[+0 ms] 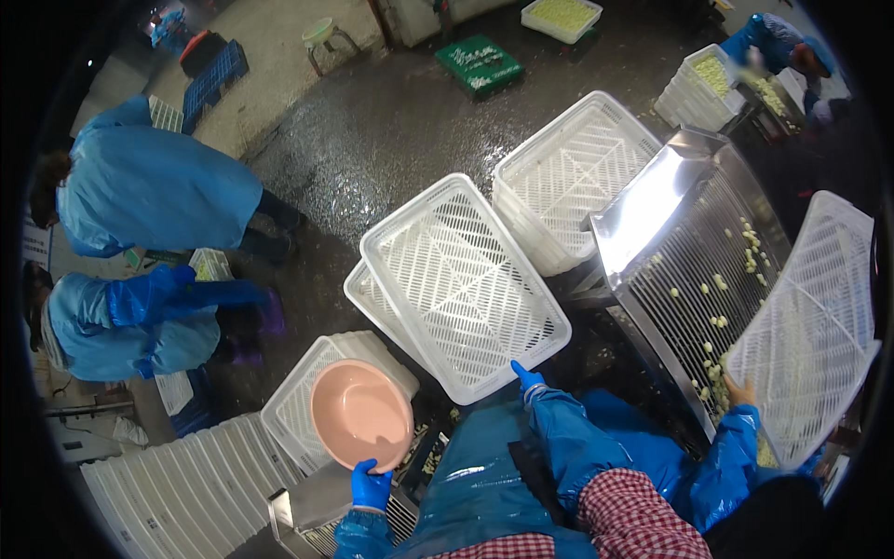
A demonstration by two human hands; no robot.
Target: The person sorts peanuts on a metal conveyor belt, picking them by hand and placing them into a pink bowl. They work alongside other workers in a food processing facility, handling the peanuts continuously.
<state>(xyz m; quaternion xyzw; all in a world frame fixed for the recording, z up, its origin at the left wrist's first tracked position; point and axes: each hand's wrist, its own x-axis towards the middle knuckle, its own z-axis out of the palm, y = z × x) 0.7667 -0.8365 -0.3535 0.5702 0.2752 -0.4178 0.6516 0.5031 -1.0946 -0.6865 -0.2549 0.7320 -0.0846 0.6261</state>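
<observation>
My left hand, in a blue glove, grips the near rim of a pink plastic basin, which looks empty. My right hand, also gloved in blue, is at the near edge of a white slotted plastic tray; the fingers are partly hidden by its rim. Another white tray lies under that one, turned a little. To the right, a co-worker's bare hand holds a white slotted crate tilted over a metal bar sorter, where pale green pieces lie scattered.
Stacked white crates stand behind the sorter, under the basin and at lower left. A second metal sorter is by my left arm. Co-workers in blue gowns are at left and upper right. The floor looks wet.
</observation>
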